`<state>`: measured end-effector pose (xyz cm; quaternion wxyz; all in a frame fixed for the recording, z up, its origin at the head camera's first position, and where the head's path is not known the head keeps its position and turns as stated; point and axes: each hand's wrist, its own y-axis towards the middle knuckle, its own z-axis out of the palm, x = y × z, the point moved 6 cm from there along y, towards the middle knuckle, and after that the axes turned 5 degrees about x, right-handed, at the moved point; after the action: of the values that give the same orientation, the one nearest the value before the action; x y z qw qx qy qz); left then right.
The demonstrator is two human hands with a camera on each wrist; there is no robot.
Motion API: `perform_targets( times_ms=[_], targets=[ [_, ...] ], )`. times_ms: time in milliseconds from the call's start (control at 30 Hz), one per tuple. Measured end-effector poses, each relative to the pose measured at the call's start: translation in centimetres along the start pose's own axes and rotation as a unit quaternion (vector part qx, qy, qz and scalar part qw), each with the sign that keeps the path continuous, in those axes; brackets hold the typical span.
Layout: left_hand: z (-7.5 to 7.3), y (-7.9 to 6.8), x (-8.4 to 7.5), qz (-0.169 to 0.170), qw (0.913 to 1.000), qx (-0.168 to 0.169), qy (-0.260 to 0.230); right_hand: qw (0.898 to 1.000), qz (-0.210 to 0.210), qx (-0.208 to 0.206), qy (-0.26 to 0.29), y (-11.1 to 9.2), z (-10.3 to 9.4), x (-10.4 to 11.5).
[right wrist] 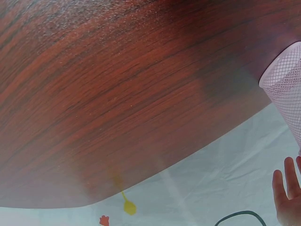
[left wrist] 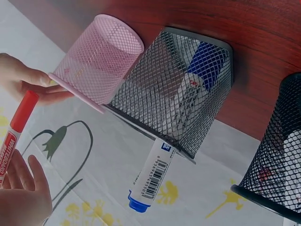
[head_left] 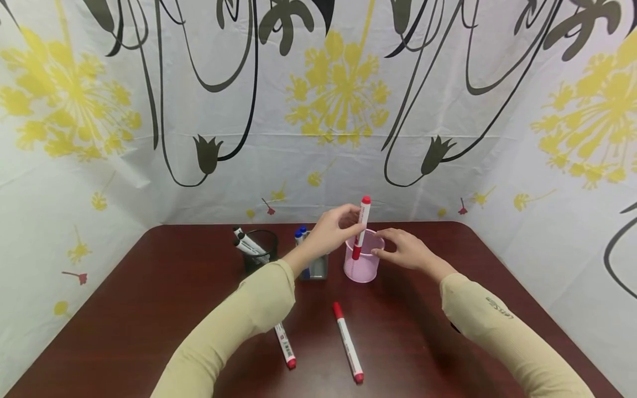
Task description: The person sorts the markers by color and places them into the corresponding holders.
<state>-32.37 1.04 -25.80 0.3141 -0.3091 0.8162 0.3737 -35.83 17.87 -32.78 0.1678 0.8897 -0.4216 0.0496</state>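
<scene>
My left hand pinches a red whiteboard marker near its middle. The marker stands nearly upright, its red lower end overlapping the mouth of a pink mesh pen cup. In the left wrist view the same marker shows its red end and lettering beside the cup. At the cup's right side, my right hand holds the rim between thumb and fingers. The right wrist view catches only some fingers of that hand by the cup.
Left of the pink cup stand a dark square mesh holder with blue markers and a round black mesh cup with black-capped markers. Two red markers lie nearer on the table, one right, one partly under my left sleeve.
</scene>
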Motion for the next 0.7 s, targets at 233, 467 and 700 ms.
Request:
perform_targets(
  times_ms=[233, 467, 700],
  targets=[
    [-0.2, 1.7, 1.0, -0.019, 0.9997, -0.012, 0.006, 1.0, 0.006, 0.003, 0.004, 0.0, 0.1, -0.1],
    [-0.4, 2.9, 1.4, -0.033, 0.9989, -0.031, -0.004, 1.0, -0.002, -0.003, 0.004, 0.0, 0.0, 0.1],
    [-0.1, 3.6, 2.2, -0.049, 0.998, -0.04, 0.007, 1.0, 0.006, -0.003, 0.005, 0.0, 0.1, 0.0]
  ],
)
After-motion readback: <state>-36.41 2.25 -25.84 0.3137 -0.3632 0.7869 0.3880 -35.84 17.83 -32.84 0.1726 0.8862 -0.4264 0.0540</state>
